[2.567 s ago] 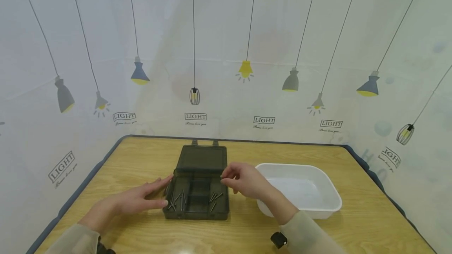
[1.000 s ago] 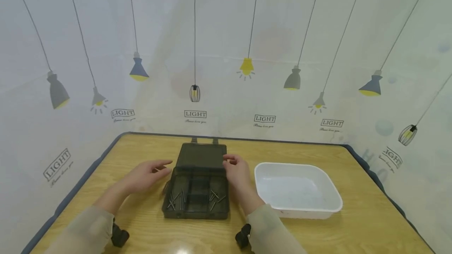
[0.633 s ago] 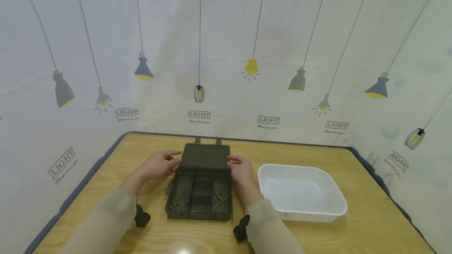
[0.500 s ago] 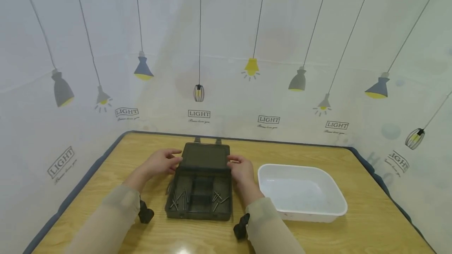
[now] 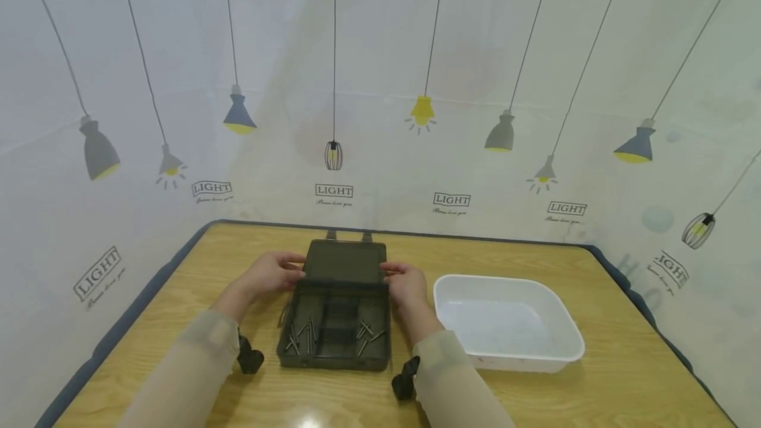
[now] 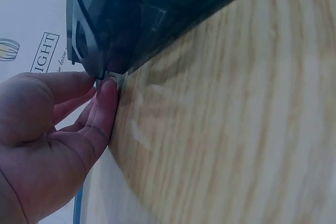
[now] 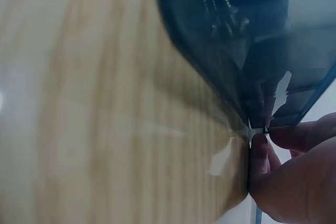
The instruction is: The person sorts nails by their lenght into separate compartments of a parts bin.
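Observation:
A smoky, see-through plastic storage box (image 5: pixel 335 360) lies open on the table, its lid (image 5: pixel 346 261) folded back away from me. Screws (image 5: pixel 310 335) lie in its left compartment, and more screws (image 5: pixel 364 330) in the right one; the middle part holds none that I can see. My left hand (image 5: pixel 270 274) pinches the lid's left edge near the hinge, thumb above and fingers below, as the left wrist view shows. On the opposite edge my right hand (image 5: pixel 409 290) pinches the lid between thumb and fingertips.
A white plastic tub (image 5: pixel 508 322) stands right of the box, close to my right forearm. The wood-grain table (image 5: pixel 333 398) ends at a dark edge before a lamp-printed cloth wall (image 5: pixel 386 150). Two latches (image 5: pixel 331 235) stick out from the lid's far side.
Earlier my right hand pinched something tiny over the box's right side and my left rested at its left side. Both hands have since moved away from me and taken hold of the lid's edges.

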`<state>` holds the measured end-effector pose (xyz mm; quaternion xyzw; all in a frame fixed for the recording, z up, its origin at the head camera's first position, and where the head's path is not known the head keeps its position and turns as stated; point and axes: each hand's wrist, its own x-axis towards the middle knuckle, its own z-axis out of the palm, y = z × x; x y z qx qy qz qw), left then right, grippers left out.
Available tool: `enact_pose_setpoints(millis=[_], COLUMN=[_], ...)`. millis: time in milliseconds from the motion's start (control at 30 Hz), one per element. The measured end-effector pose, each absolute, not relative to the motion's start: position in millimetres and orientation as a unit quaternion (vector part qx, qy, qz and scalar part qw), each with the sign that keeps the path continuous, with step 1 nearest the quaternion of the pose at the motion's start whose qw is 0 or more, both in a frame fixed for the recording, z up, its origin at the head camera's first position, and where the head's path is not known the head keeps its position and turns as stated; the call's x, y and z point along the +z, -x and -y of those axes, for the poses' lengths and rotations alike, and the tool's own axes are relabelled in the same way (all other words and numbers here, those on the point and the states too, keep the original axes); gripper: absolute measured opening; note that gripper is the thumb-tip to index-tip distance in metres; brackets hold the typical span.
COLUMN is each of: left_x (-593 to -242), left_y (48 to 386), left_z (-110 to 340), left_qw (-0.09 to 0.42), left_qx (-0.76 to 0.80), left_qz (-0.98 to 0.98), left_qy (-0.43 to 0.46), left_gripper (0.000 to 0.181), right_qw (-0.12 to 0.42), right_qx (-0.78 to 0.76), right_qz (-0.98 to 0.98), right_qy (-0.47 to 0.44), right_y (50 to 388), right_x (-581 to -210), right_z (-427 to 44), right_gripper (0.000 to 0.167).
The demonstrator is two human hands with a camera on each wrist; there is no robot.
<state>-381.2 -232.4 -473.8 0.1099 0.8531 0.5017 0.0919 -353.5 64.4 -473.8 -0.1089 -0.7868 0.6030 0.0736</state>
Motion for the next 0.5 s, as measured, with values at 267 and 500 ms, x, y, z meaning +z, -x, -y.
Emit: enact_pose_setpoints(millis=[267,500], left_x=[-476.4,-479.2], left_y=[379.3,379.2], left_z=[230.7,226.7], left_qw=[0.079,0.063], left_qx=[0.524,0.566], left_qz=[-0.842,-0.820], left_qy=[-0.100,-0.058], left_gripper=[0.052,0.053], right_qw=[0.072,0.070], right_qx=[0.623,0.653], right_qz=[0.770,0.744], right_qy=[0.120,0.127], right_y=[358.4,360.3], right_x=[-478.3,-479.0], right_z=[-64.6,-65.2], right_gripper=[0.038,0.039])
